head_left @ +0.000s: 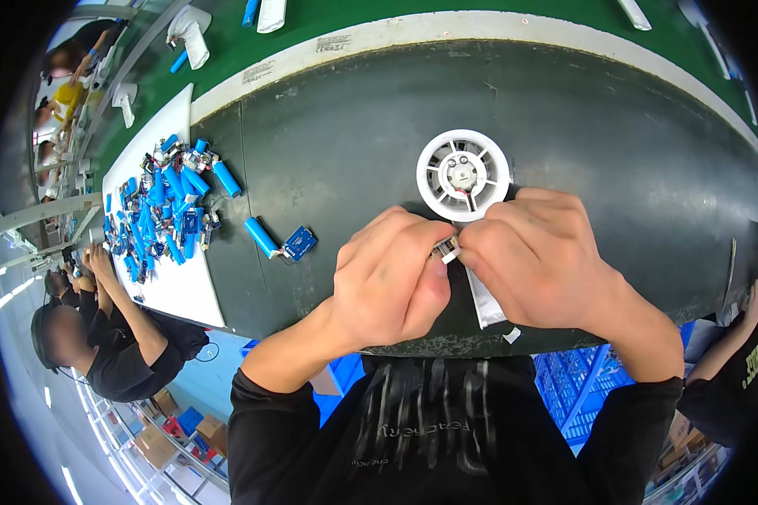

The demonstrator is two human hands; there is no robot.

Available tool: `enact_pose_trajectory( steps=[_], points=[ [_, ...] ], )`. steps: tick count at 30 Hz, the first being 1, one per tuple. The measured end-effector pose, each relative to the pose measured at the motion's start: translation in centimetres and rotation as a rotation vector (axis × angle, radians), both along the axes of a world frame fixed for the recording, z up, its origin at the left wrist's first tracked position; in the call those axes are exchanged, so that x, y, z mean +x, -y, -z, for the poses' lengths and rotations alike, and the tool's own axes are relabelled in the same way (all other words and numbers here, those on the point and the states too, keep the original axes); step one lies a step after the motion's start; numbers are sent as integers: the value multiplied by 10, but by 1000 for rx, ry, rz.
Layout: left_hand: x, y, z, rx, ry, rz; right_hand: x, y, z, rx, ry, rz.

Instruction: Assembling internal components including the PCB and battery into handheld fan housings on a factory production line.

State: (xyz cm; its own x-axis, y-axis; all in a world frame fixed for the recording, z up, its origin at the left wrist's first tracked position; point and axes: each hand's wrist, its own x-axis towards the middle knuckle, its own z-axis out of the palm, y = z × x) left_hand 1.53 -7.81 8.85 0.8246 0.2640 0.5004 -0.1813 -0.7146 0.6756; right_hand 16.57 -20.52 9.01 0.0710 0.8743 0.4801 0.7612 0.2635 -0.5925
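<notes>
My left hand (387, 278) and my right hand (535, 261) meet over the middle of the bench, fingers pinched together. Between their fingertips sits a small silver-and-white connector-like part (448, 250); its exact kind is too small to make out. Just beyond lies the round white head of a handheld fan (461, 174), its spokes and centre motor uncovered, with short wires at the hub. The fan's white handle (485, 305) runs toward me beneath my hands, which hide much of it. Left of my left hand, a blue cylindrical battery (262, 237) rests beside a blue circuit board (300, 243).
A heap of blue batteries with circuit boards (173, 194) covers a white sheet (181, 290) at the left. A white scrap (512, 336) lies near the bench's front edge. Beyond the pale rim (379, 34) runs a green surface with white fan parts (194, 42). People sit on both sides.
</notes>
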Motion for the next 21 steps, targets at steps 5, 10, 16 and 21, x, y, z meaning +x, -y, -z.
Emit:
enact_pose_trajectory(
  steps=[5,10,16,21],
  points=[
    [-1,-1,4,9,65,36,1,0,-3,-26,35,-8],
    [0,1,3,53,86,48,-2,0,-5,1,73,32],
    [-1,-3,-1,79,92,110,4,-2,-7,12,30,-32],
    [0,-3,-1,-9,107,88,12,-2,-4,18,-21,-116]
  ],
)
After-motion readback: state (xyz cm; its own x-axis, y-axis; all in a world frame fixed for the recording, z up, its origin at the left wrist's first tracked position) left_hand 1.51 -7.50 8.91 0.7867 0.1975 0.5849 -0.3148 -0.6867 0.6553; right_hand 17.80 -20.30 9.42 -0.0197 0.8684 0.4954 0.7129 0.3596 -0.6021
